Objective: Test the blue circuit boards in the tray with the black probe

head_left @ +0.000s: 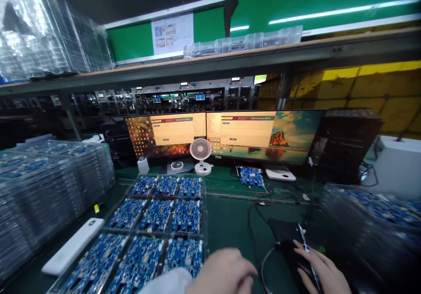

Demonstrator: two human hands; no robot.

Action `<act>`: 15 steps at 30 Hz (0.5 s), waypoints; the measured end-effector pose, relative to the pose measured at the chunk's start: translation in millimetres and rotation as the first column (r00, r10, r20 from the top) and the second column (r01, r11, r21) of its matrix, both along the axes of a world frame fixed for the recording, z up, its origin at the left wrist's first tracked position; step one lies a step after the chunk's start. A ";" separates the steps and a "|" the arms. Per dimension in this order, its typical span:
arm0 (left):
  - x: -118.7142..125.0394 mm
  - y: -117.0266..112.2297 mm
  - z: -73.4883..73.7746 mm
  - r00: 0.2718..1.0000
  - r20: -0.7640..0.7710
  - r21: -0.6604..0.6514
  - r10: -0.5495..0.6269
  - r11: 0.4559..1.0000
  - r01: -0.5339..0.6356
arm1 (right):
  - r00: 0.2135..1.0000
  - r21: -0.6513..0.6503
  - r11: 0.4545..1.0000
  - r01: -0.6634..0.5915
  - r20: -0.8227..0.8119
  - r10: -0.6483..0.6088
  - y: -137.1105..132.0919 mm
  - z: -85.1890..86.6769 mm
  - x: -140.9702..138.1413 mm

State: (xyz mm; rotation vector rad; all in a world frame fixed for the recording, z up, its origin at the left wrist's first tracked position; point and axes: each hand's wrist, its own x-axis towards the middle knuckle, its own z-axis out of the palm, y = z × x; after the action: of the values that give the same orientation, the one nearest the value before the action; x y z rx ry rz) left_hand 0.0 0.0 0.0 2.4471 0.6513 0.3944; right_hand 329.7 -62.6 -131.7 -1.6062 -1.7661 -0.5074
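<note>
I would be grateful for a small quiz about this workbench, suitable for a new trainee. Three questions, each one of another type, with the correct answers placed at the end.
1. True or false: the white fan stands in front of the monitors.
2. Which hand of the person holds the pen?
3. Fill in the missing word: in the clear tray, the blue boards lie side by side in ____ columns.

Key
1. True.
2. The right hand.
3. Three.
</note>
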 end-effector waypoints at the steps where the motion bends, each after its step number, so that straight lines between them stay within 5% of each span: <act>1: -6.6 13.7 11.5 0.995 0.022 0.046 0.098 0.994 -0.099 | 1.000 0.022 1.000 0.002 0.004 -0.002 0.0 2.8 -1.2; 4: -33.2 57.6 42.1 0.939 0.089 0.159 0.333 0.925 -0.344 | 1.000 0.056 0.998 0.012 0.024 -0.014 -0.5 9.6 -4.1; 7: -59.7 95.4 52.8 0.843 0.098 0.206 0.529 0.818 -0.538 | 1.000 0.070 0.997 0.014 0.025 -0.016 -1.6 15.2 -6.2; 10: -76.7 119.3 40.7 0.783 0.057 0.176 0.620 0.765 -0.619 | 0.999 0.090 0.996 0.005 0.043 -0.009 -2.7 21.4 -8.5; 15: -90.7 137.2 0.5 0.684 0.003 0.060 0.730 0.682 -0.728 | 0.998 0.104 0.994 -0.020 0.069 0.013 -3.5 27.9 -10.7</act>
State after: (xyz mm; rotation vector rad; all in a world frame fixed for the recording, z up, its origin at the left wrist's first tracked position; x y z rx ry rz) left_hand -90.7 137.2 0.5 2.1313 1.6607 0.6966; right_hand 319.0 -66.0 -103.8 -1.5170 -1.7710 -0.6430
